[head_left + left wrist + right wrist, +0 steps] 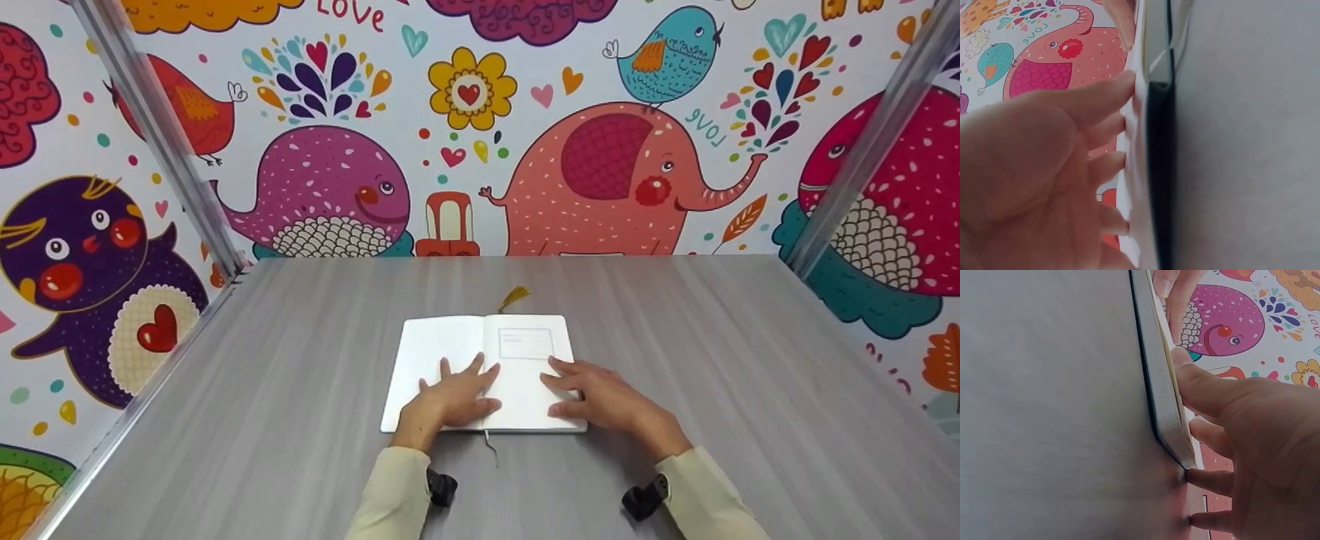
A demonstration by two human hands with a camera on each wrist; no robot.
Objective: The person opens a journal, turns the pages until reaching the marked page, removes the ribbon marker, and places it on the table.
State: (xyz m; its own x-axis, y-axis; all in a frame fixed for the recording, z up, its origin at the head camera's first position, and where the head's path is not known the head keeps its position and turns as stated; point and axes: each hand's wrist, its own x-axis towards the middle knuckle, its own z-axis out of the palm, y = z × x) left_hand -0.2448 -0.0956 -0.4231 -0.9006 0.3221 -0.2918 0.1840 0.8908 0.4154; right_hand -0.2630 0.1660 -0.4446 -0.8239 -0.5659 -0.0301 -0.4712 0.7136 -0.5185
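Observation:
A notebook lies open on the grey table, its white pages facing up. The right page carries a printed box with faint lines. Spread fingers of my left hand press on the left page and across the spine. My right hand rests at the right page's outer edge; in the right wrist view its thumb and index finger touch the page, while other fingertips reach the table past the corner. A dark cover shows below the pages in the left wrist view. Neither hand grips anything.
A yellow tassel sticks out past the notebook's top edge. From the bottom of the spine hangs a thin ribbon. Printed cartoon walls with metal posts enclose the table at the back and sides.

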